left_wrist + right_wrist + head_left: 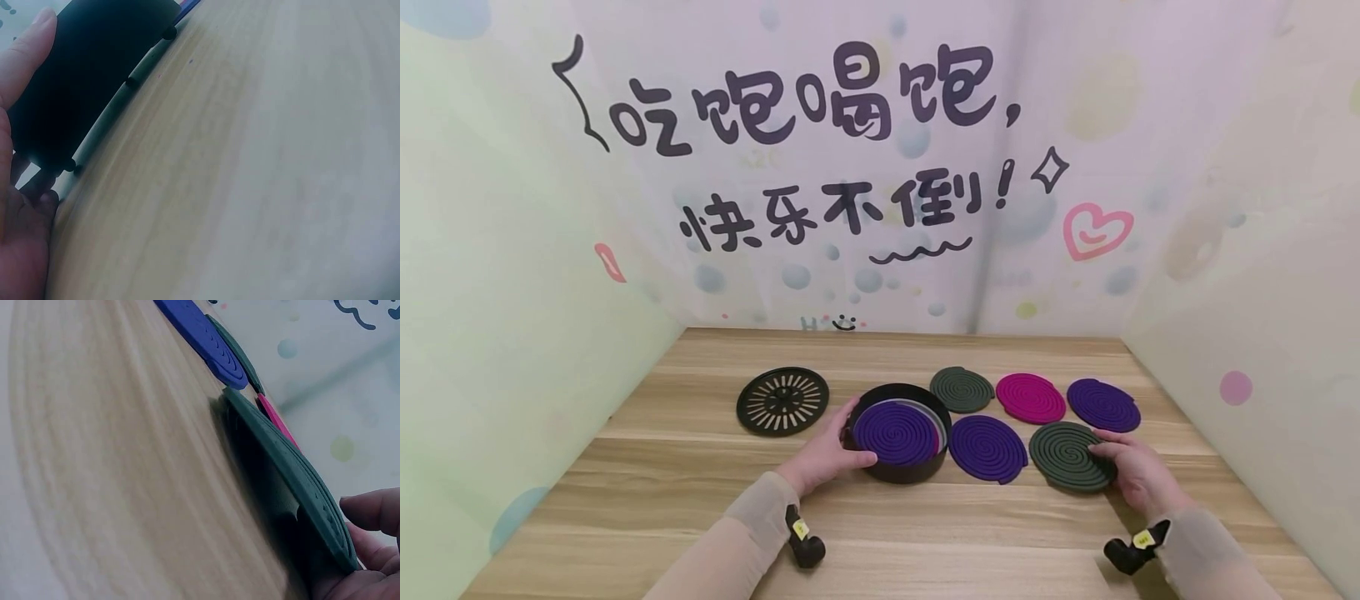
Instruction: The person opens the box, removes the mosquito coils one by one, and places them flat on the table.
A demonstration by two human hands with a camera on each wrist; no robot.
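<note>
On table (700, 500) — 6 coils, 1 lid (782, 401) | left hand (826, 457) grips black tin (898, 433) | right hand (1138, 477) pinches green coil (1069, 455)

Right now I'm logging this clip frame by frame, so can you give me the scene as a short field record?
left hand: grips the side of the black round holder
holder contents: purple coil lying inside
right hand: grips the edge of the dark green coil, tilted off the wooden table
loose coils: purple, green, magenta, purple
lid: flat, left of holder
</note>
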